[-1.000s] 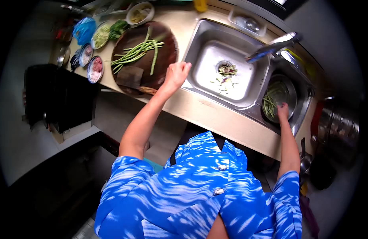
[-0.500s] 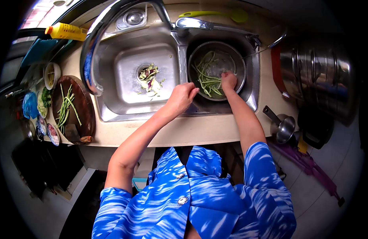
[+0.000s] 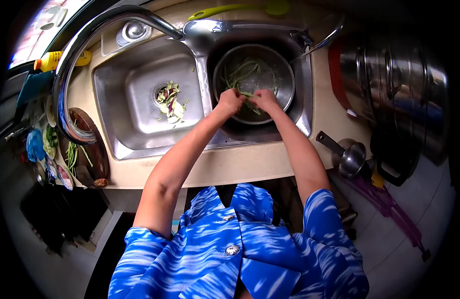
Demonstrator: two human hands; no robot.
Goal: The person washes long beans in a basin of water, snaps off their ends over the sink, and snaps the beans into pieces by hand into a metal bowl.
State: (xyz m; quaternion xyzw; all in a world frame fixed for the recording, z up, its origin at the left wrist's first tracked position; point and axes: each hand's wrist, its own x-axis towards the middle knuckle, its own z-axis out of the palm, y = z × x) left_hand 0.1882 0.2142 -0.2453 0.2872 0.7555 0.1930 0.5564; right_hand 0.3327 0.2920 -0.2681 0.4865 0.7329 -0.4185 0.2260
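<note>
A round metal pot (image 3: 292, 89) with water and long green beans (image 3: 242, 72) in it stands in the right sink basin. Over its near side my two hands are close together, facing each other. My left hand (image 3: 231, 102) pinches a green bean by the left of the pot. At the other end of the bean, my right hand (image 3: 264, 101) has its fingers closed on it. The bean spans the short gap between the hands; its ends are hidden by my fingers.
Vegetable trimmings (image 3: 171, 103) lie around the drain of the left basin (image 3: 135, 124). A curved faucet (image 3: 58, 89) arches at left. A wooden board (image 3: 98, 159) bears more beans and a cleaver (image 3: 84, 175). A small saucepan (image 3: 353, 159) sits at right, beside large metal cookware (image 3: 389, 84).
My left hand has moved over the pot, beside my right hand. The right hand has come out of the water toward the near side with a bean. The view has shifted.
</note>
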